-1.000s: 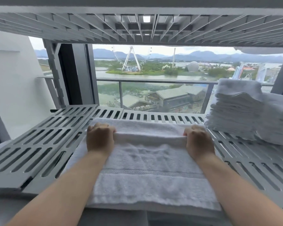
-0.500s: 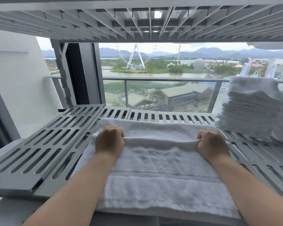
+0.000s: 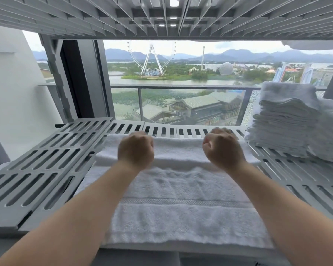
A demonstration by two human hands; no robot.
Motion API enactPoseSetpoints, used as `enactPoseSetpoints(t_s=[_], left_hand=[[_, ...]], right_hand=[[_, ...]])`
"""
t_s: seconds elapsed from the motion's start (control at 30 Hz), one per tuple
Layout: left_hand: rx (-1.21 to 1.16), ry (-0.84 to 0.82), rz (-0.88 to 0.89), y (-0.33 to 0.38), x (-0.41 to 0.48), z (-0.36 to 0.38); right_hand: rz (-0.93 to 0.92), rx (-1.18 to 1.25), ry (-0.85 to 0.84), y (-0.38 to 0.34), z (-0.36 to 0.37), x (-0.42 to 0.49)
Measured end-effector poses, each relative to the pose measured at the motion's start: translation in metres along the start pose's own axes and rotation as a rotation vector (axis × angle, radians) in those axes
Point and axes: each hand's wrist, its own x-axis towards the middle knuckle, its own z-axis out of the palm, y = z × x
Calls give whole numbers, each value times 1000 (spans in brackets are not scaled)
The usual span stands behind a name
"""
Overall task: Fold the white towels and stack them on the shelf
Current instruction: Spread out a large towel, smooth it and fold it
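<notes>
White towel (image 3: 181, 191) lies spread flat on the grey slatted shelf (image 3: 37, 169), in the middle of it, its near edge at the shelf's front lip and its far part doubled over into a thick fold running left to right. A woven band crosses it the same way, so its long axis in view runs from the person toward the window. To the right, just beside the far corner of the towel, stands a stack of folded white towels (image 3: 284, 120), with a second pile (image 3: 331, 131) touching it further right. The shelf's left half is bare slats. Another slatted shelf (image 3: 161, 14) hangs overhead. Behind is a balcony railing (image 3: 181, 86). The left hand (image 3: 136, 148) and right hand (image 3: 222, 147) are curled into loose fists over the folded far part; whether they pinch or merely touch the cloth cannot be told.
</notes>
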Motion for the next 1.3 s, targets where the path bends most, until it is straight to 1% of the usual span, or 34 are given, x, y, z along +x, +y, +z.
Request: enactPoseSetpoints(t_s=[0.03, 0.07, 0.1, 0.17, 0.2, 0.23, 0.27, 0.33, 0.47, 0.6, 0.77, 0.83, 0.87, 0.97, 1.0, 1.07, 1.13, 1.3], left_hand=[[-50, -24, 93, 11, 11, 2], [-91, -97, 155, 21, 21, 6], [-102, -232, 180, 28, 29, 12], [5, -519, 146, 31, 35, 28], [60, -606, 92, 28, 34, 37], [87, -645, 32, 24, 31, 45], [92, -652, -20, 19, 29, 50], [106, -646, -84, 15, 31, 54], [128, -647, -140, 11, 32, 54], [200, -637, -226, -9, 26, 45], [253, -635, -413, -34, 13, 23], [279, -609, -456, -27, 8, 15], [271, -579, -415, -19, 4, 13], [131, -506, -116, 8, -21, 11], [92, -504, -56, 14, -29, 8], [55, -531, -35, 21, -41, -1], [33, -558, -30, 26, -54, -13], [-60, -593, 93, 35, -100, -43]], right_hand=[[-28, 45, -72, -8, 5, 10], [-36, 86, -152, -16, 13, 19], [-27, 118, -235, -22, 22, 26], [26, 138, -415, -26, 45, 31], [43, 106, -503, -24, 56, 31], [58, 56, -567, -21, 64, 29], [82, 10, -596, -17, 71, 27], [152, -32, -592, -9, 74, 27], [277, -78, -597, 10, 63, 24], [378, -135, -589, 27, 48, 16], [466, -149, -565, 39, 32, 4], [440, -124, -532, 33, 29, -2], [392, -90, -506, 28, 27, -6], [236, 85, -429, 5, 15, -25], [182, 116, -414, -3, 9, -33], [106, 152, -389, -17, -2, -48], [69, 181, -371, -29, -14, -65], [-40, 129, -289, -49, -41, -105]])
